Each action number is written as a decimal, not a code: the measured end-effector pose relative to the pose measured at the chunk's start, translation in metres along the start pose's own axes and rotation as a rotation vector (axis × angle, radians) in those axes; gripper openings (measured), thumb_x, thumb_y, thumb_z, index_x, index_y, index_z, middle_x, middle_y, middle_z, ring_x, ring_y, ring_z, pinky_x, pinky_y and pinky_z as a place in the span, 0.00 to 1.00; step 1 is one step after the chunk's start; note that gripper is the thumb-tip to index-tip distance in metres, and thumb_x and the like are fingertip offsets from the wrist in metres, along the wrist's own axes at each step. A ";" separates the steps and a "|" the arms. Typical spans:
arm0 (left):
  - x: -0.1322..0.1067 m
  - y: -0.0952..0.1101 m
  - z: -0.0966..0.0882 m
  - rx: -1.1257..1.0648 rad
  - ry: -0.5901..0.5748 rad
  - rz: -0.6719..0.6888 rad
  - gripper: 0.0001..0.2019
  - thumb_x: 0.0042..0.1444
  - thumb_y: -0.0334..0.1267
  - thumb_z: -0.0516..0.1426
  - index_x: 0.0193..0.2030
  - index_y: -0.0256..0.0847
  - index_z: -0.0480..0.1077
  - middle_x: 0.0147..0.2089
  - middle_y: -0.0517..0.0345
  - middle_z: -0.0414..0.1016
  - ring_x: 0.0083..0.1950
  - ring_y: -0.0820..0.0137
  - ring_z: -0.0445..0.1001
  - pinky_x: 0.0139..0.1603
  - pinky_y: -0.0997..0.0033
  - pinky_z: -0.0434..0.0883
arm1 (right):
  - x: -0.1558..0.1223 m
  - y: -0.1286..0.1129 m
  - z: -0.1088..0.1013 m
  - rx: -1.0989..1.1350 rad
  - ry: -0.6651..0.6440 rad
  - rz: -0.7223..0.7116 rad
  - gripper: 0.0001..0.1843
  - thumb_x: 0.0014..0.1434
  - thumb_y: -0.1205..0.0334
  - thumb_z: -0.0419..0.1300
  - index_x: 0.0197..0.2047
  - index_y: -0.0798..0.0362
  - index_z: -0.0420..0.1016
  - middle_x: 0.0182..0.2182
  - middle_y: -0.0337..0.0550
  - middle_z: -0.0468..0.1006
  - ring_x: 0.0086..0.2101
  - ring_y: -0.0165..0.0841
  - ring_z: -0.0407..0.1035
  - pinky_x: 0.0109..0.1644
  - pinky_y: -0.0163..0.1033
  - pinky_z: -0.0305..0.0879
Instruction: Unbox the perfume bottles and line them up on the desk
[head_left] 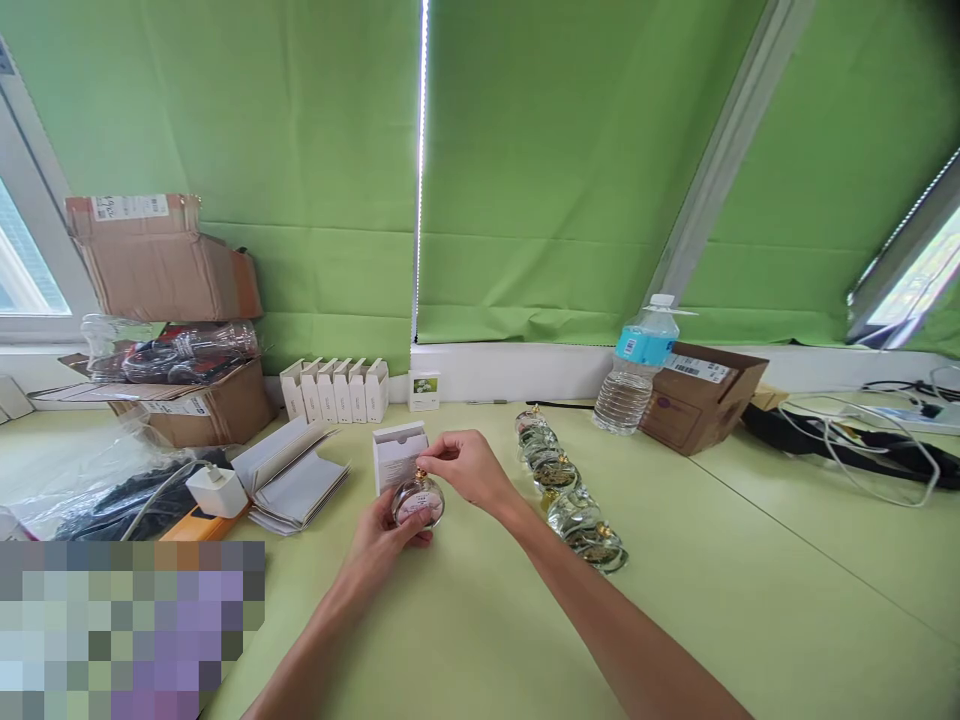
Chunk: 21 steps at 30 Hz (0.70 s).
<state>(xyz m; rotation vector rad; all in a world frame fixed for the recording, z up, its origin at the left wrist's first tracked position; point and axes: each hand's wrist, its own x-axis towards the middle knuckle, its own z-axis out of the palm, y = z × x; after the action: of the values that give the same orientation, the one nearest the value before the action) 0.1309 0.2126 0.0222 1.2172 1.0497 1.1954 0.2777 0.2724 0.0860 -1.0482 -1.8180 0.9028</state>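
My left hand is closed around a small round glass bottle with a pinkish front, held just above the table. My right hand pinches the gold cap at the top of that bottle. A small white box stands open right behind the bottle. To the right, a row of several similar round glass bottles with gold caps runs along the table.
A stack of flat white cartons lies at left, with a row of upright white boxes behind. Cardboard boxes stand far left, a water bottle and a brown box at right, cables far right.
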 end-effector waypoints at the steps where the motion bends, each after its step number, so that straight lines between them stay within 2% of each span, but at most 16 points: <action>1: 0.001 -0.001 -0.001 0.000 0.000 -0.002 0.22 0.49 0.50 0.63 0.45 0.38 0.70 0.40 0.51 0.76 0.35 0.67 0.74 0.41 0.64 0.74 | 0.000 0.000 -0.001 -0.013 -0.009 -0.003 0.06 0.48 0.62 0.62 0.28 0.56 0.78 0.28 0.44 0.81 0.31 0.34 0.74 0.33 0.34 0.68; 15: 0.002 -0.005 -0.003 0.023 -0.037 0.017 0.20 0.50 0.49 0.62 0.45 0.37 0.70 0.41 0.50 0.75 0.35 0.67 0.74 0.39 0.65 0.74 | -0.004 -0.006 -0.006 -0.183 -0.070 -0.104 0.07 0.50 0.64 0.60 0.29 0.55 0.79 0.28 0.41 0.80 0.28 0.30 0.72 0.31 0.31 0.65; 21: 0.002 -0.005 -0.002 0.052 -0.057 0.028 0.18 0.50 0.49 0.62 0.42 0.38 0.70 0.39 0.52 0.74 0.35 0.68 0.73 0.37 0.66 0.74 | -0.007 -0.010 -0.011 -0.392 -0.071 -0.159 0.07 0.51 0.64 0.58 0.25 0.54 0.77 0.24 0.38 0.78 0.27 0.29 0.68 0.30 0.31 0.59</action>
<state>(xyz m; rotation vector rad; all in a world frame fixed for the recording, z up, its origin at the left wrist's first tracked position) 0.1299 0.2147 0.0167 1.3027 1.0296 1.1541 0.2870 0.2642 0.0973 -1.0963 -2.1594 0.5042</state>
